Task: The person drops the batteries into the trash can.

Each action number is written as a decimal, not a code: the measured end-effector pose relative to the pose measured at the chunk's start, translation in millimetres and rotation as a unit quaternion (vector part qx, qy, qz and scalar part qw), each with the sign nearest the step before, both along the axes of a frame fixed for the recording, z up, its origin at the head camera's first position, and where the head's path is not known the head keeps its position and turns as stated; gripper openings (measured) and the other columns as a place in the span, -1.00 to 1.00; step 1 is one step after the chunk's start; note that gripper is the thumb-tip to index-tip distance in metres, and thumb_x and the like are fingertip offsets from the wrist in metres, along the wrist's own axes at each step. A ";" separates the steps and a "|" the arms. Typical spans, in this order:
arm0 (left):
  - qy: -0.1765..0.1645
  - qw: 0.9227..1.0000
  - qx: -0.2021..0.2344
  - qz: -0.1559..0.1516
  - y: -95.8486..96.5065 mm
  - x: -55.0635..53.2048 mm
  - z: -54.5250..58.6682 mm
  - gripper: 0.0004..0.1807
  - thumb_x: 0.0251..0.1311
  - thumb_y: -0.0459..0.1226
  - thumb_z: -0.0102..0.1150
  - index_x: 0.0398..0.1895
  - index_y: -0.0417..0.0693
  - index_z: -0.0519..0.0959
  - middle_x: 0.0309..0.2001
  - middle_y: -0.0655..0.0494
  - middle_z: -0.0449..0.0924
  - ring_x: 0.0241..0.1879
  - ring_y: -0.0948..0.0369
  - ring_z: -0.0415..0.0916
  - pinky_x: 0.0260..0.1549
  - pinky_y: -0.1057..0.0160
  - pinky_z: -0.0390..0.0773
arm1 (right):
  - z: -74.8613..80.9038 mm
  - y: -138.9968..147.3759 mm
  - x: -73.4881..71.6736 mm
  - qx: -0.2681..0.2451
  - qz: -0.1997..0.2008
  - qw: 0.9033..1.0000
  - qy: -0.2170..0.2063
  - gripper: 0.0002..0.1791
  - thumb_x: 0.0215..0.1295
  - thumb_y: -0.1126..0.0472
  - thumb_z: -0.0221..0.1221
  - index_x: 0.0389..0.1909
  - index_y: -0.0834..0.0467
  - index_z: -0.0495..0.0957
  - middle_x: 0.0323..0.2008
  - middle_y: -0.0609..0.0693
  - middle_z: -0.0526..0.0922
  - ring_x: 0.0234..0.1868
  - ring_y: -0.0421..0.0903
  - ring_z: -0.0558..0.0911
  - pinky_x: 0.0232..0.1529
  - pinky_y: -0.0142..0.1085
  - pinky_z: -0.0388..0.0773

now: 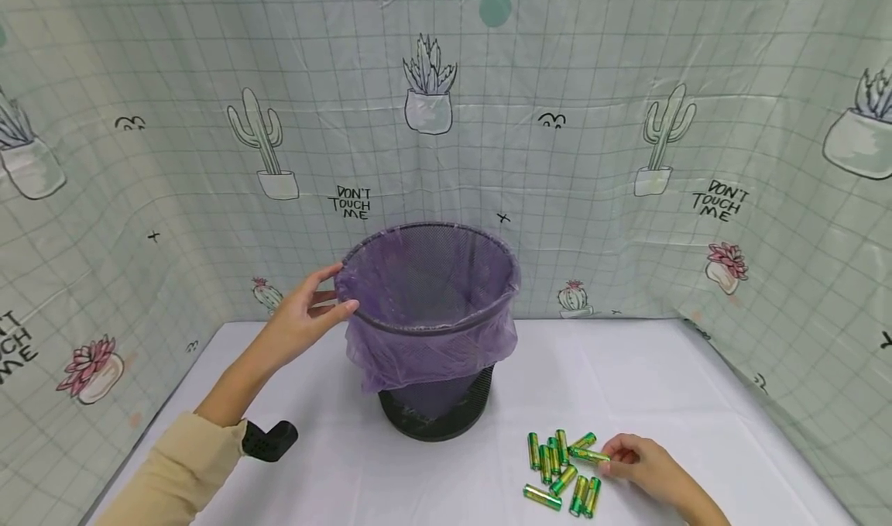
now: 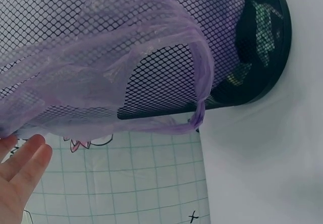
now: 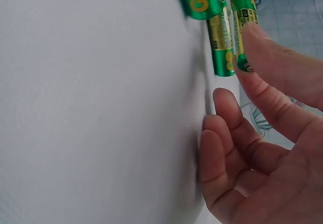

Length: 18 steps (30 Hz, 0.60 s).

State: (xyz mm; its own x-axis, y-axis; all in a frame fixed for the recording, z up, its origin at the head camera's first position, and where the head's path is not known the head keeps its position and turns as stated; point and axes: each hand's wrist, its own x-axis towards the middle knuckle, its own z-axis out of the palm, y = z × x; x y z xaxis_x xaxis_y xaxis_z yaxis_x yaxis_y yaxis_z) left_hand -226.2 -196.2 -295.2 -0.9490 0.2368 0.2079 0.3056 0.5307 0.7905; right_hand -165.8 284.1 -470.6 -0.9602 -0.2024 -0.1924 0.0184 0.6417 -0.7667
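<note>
My left hand [image 1: 304, 321] holds the left side of the rim of a black mesh wastebasket [image 1: 435, 417], thumb on the edge and fingers at the outside. A purple plastic bag [image 1: 432, 355] lines the wastebasket and folds down over its rim. In the left wrist view the fingers [image 2: 30, 158] are beside the hanging bag. Low on the right, my right hand [image 1: 644, 468] pinches one end of a green battery [image 1: 588, 455] between thumb and index finger. The right wrist view shows this battery [image 3: 245, 17] against the thumb, with the other fingers curled below.
Several more green batteries [image 1: 546, 464] lie loosely grouped on the white tabletop [image 1: 334, 464], left of my right hand. A black device [image 1: 270, 441] sits at my left cuff. A cactus-printed cloth [image 1: 557, 201] encloses the table at the back and sides.
</note>
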 end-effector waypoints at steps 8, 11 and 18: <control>0.011 1.000 -0.008 0.005 0.7 -2.6 -1.4 -0.22 0.26 -0.08 0.08 0.44 -0.11 -0.01 0.43 -0.18 -0.02 0.30 -0.17 0.20 0.13 -0.12 0.35 | 17.4 -9.5 -0.3 -0.025 -0.040 0.999 -0.016 -0.63 0.17 0.08 0.23 -0.21 0.33 0.52 -0.43 -0.05 0.51 -0.46 -0.25 0.42 -0.48 -0.38 0.45; 0.017 1.000 -0.013 0.005 0.7 -3.1 -1.4 -0.22 0.26 -0.08 0.08 0.43 -0.13 -0.01 0.42 -0.19 -0.02 0.29 -0.18 0.20 0.14 -0.12 0.35 | 28.5 -15.7 -0.1 -0.031 -0.051 0.998 -0.006 -0.63 0.18 0.09 0.23 -0.17 0.32 0.52 -0.40 -0.03 0.51 -0.42 -0.26 0.42 -0.44 -0.37 0.45; 0.026 0.999 -0.028 0.010 2.1 -2.0 -1.2 -0.23 0.27 -0.08 0.07 0.42 -0.17 0.00 0.41 -0.22 0.00 0.28 -0.21 0.21 0.15 -0.13 0.33 | 58.6 -30.2 -0.5 -0.057 -0.059 0.996 0.017 -0.62 0.23 0.07 0.18 -0.10 0.29 0.48 -0.31 0.01 0.56 -0.34 -0.23 0.48 -0.31 -0.33 0.49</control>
State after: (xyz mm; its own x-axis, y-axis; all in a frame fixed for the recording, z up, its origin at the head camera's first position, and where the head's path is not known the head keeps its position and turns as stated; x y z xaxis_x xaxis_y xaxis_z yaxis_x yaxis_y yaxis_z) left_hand -228.2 -194.0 -296.4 -0.9420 0.2304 0.2442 0.3345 0.5807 0.7422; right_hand -166.3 253.8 -412.0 -0.9842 -0.1064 -0.1418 0.0616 0.5446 -0.8364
